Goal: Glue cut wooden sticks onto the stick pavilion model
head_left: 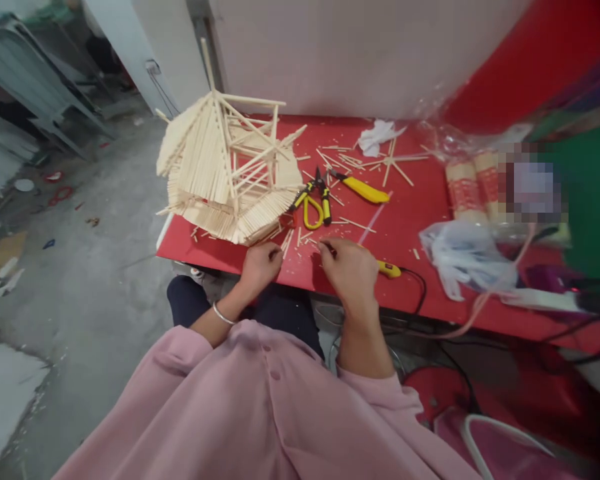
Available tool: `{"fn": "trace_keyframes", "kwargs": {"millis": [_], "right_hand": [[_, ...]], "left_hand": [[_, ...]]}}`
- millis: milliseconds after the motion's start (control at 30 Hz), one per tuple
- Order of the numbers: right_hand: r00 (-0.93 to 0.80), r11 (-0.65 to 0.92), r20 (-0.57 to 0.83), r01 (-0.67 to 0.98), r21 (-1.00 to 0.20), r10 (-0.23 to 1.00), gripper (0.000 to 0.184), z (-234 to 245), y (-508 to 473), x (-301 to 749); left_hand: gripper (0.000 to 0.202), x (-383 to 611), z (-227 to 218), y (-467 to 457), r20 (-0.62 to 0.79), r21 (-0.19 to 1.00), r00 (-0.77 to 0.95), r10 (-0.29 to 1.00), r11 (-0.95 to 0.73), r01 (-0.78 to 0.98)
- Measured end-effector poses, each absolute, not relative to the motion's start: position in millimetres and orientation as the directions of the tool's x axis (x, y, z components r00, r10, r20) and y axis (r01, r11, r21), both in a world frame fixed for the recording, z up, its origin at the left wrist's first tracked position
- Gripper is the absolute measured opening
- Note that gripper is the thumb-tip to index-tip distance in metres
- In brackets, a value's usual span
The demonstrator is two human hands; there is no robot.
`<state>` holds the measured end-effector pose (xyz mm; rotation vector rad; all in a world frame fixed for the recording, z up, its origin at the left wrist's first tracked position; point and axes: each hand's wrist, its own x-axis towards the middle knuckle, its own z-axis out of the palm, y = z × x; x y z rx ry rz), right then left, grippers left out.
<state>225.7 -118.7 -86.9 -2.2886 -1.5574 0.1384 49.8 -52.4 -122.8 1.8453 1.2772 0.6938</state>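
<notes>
A pavilion-like model (205, 157) of thin wooden sticks stands at the table's left, its left roof side covered and its right side an open frame. Just in front of its base, my left hand (260, 265) has its fingers curled together, close to several loose sticks (288, 243). My right hand (351, 267) is closed over the table's front edge, thumb against the fingers. Whatever either hand pinches is hidden or too small to name. Between model and right hand lie black-and-yellow pliers (324, 200) and a yellow-handled tool (365, 189). A yellow corded tool (389, 269) lies beside my right hand.
Stick offcuts and a star-shaped stick piece (390, 162) lie on the red table (410, 220) near crumpled white tissue (379, 137). Farther right are wrapped stick bundles (464, 190), a plastic bag (467, 257) and a power strip (543, 300) with cables. A chair (35, 80) stands left.
</notes>
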Motion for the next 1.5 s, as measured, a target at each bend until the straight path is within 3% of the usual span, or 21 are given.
{"fn": "trace_keyframes", "kwargs": {"millis": [433, 567, 767, 867, 967, 1033, 1133, 1233, 1400, 1500], "right_hand": [[0.344, -0.372, -0.155, 0.899, -0.232, 0.926, 0.033, -82, -86, 197], [0.356, -0.403, -0.223, 0.888, -0.221, 0.907, 0.032, -88, -65, 187], [0.388, -0.435, -0.218, 0.868, -0.241, 0.896, 0.030, -93, -66, 197], [0.389, -0.399, -0.102, 0.851, -0.341, 0.916, 0.027, -93, -80, 207], [0.386, -0.220, 0.186, 0.792, -0.570, 0.904, 0.026, -83, -99, 209], [0.384, -0.074, 0.381, 0.779, -0.623, 0.841, 0.024, -68, -111, 201], [0.204, 0.197, 0.638, 0.844, -0.499, 0.742, 0.016, -38, -125, 174], [-0.039, 0.428, 0.779, 0.853, -0.300, 0.626, 0.019, -15, -129, 138], [-0.149, 0.510, 0.852, 0.847, -0.152, 0.502, 0.024, -5, -109, 93], [-0.197, 0.571, 0.842, 0.807, -0.151, 0.502, 0.026, -5, -97, 79]], "left_hand": [[0.005, 58, -122, -55, -0.041, 0.559, 0.425, 0.904, -0.331, 0.760], [0.005, 58, -124, -55, 0.025, 0.602, 0.417, 0.908, -0.347, 0.719], [0.006, 54, -115, -63, 0.177, 0.768, 0.406, 0.897, -0.384, 0.513], [0.008, 54, -107, -72, 0.254, 0.835, 0.390, 0.885, -0.404, 0.374], [0.015, 52, -94, -83, 0.337, 0.879, 0.343, 0.877, -0.423, 0.219], [0.021, 47, -81, -90, 0.385, 0.893, 0.289, 0.876, -0.433, 0.124], [0.023, 30, -56, -99, 0.408, 0.909, 0.198, 0.891, -0.416, -0.002], [0.019, 6, -33, -102, 0.320, 0.938, 0.082, 0.944, -0.304, -0.167], [0.033, -31, -10, -82, 0.003, 0.878, 0.172, 0.985, 0.080, -0.471], [0.038, -49, 1, -59, -0.055, 0.859, 0.202, 0.978, 0.149, -0.489]]}}
